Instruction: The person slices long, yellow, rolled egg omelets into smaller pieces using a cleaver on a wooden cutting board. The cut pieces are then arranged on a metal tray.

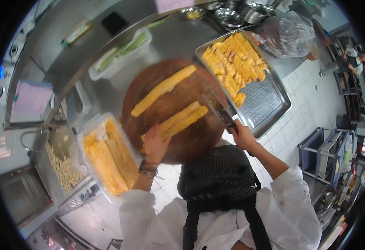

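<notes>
On a round wooden chopping block lie several long strips of yellow-coated food that looks like marinated meat. My left hand holds down the near end of two strips lying side by side, covering part of them. A single strip lies farther up the block, apart from the pair. The handle of a cleaver is gripped in my right hand. Its broad blade sits over the right part of the block, just right of the strips' ends, with bits stuck to it.
Right of the block, a steel tray holds rows of yellow pieces over a perforated insert. A plastic tub of long yellow slabs stands at left. Beyond are a tub of green stalks, metal bowls and a plastic bag. Another person stands far right.
</notes>
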Action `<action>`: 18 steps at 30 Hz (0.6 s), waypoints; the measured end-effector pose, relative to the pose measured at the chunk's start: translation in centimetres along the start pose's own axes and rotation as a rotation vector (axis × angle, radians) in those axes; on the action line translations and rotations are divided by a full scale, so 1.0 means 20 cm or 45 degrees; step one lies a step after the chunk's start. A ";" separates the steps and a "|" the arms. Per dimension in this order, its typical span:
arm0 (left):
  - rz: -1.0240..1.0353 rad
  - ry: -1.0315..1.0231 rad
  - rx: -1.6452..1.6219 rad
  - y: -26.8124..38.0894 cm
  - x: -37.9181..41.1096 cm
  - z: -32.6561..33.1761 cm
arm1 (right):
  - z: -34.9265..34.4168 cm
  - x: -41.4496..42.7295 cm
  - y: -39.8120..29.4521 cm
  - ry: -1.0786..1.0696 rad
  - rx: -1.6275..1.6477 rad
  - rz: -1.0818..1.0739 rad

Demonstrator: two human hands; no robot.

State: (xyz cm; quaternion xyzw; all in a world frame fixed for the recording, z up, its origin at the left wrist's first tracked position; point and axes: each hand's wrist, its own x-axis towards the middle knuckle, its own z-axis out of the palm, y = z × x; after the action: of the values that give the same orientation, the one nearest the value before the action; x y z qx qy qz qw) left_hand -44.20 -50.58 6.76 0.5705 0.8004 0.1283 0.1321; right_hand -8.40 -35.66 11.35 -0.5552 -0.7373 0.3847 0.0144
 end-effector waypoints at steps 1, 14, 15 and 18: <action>0.012 -0.030 0.044 0.04 0.02 -0.04 | -0.02 0.05 0.07 -0.013 0.020 0.012; 0.018 -0.121 -0.114 0.18 0.05 -0.03 | -0.11 0.38 0.45 -0.377 0.374 -0.163; -0.008 -0.151 -0.095 0.16 0.04 -0.04 | -0.11 0.39 0.45 -0.419 0.387 -0.144; -0.030 -0.213 -0.006 0.11 0.06 -0.02 | -0.12 0.44 0.49 -0.409 0.331 -0.200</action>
State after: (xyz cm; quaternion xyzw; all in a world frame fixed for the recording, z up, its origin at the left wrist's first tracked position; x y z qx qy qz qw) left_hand -42.71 -48.79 7.83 0.5694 0.7929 0.0807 0.2014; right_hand -2.83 -26.17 3.80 -0.4210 -0.7153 0.5578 -0.0017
